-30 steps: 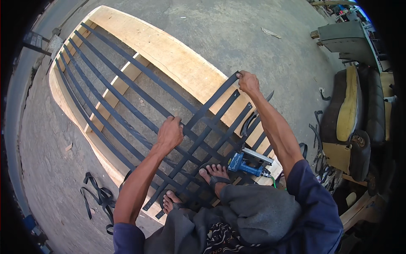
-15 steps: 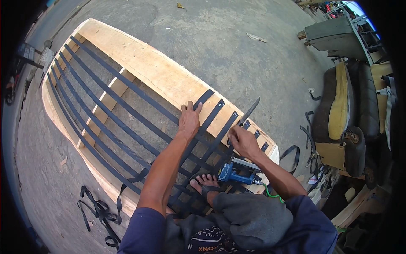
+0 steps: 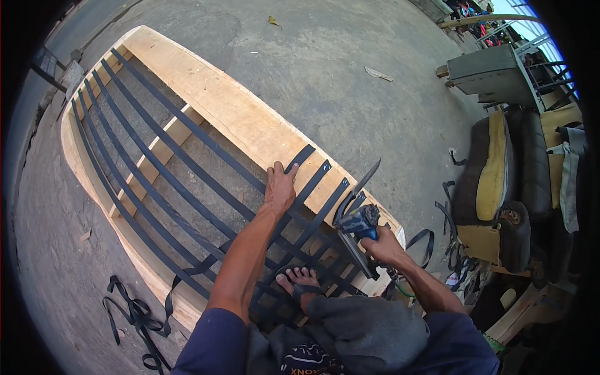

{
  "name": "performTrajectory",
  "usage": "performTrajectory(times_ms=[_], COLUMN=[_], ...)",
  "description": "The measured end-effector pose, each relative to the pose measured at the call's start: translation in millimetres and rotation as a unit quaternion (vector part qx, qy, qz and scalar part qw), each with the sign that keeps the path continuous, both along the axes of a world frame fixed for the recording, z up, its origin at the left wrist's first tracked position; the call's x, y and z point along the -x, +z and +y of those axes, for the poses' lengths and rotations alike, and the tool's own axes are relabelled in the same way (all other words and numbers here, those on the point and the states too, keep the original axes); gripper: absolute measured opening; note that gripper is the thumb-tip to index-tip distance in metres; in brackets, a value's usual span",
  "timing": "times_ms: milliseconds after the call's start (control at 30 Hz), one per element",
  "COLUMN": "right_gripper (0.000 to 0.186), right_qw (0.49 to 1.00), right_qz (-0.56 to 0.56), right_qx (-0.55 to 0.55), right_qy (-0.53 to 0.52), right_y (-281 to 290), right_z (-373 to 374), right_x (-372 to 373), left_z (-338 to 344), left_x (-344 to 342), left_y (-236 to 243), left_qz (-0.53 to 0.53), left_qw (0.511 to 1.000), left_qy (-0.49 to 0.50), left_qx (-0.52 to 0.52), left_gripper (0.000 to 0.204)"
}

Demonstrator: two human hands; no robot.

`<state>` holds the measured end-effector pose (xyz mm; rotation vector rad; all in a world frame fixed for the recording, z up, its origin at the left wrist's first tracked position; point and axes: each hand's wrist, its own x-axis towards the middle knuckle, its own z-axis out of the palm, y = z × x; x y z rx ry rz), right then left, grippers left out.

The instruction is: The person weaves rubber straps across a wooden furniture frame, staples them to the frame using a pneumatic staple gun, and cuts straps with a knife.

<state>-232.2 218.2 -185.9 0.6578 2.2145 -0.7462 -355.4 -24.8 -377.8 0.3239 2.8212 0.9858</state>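
The wooden frame [image 3: 194,78] lies diagonally on concrete, with dark straps [image 3: 156,159] running lengthwise and crosswise, woven at the near end. My left hand [image 3: 280,187] rests with fingers apart on a strap end [image 3: 299,159] lying across the upper board. My right hand [image 3: 383,245] grips the blue pneumatic stapler [image 3: 359,222], its green hose trailing below. Just beyond the stapler, a long dark blade [image 3: 369,174], perhaps part of shears, lies over the board; its handle is partly hidden. My foot in a sandal [image 3: 300,285] stands among the woven straps.
Loose straps [image 3: 137,315] curl on the concrete floor [image 3: 350,106] at the lower left. At the right are worn dark cushions with yellow foam [image 3: 490,169], a grey metal cabinet [image 3: 484,75] and scattered strap scraps [image 3: 447,206]. A road [image 3: 75,34] runs at the upper left.
My left hand moved up and right onto the strap end. My right hand released that strap, came down beside the blade, and now has the stapler raised from where it lay.
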Motion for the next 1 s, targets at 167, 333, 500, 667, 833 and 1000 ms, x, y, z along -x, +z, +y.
performTrajectory(times_ms=[167,333,500,667,833,1000], right_gripper=[0.031,0.039,0.047,0.045,0.041,0.041], right_qw=[0.983,0.989,0.983,0.988,0.971,0.977], right_qz=[0.168,0.136,0.165,0.137,0.215,0.189], right_qx=[0.059,0.051,-0.029,-0.02,-0.053,-0.04], right_qy=[0.033,0.03,0.073,0.074,0.094,0.091], right_y=[-16,-68,-92,-85,-84,-76], right_z=[-39,-58,-69,-65,-74,-76], right_x=[138,197,205,196,190,192], left_z=[-2,2,-1,1,-8,-26], left_x=[2,5,5,3,8,-5], left_y=[2,3,1,-1,9,23], left_qz=[0.003,-0.011,-0.006,-0.019,-0.026,-0.032], left_qw=[1.0,1.0,1.0,0.999,0.999,0.999], left_qy=[0.004,-0.014,-0.01,-0.019,-0.012,-0.021], left_qx=[0.005,0.013,0.025,0.031,0.026,0.013], left_gripper=[0.045,0.048,0.05,0.051,0.052,0.051])
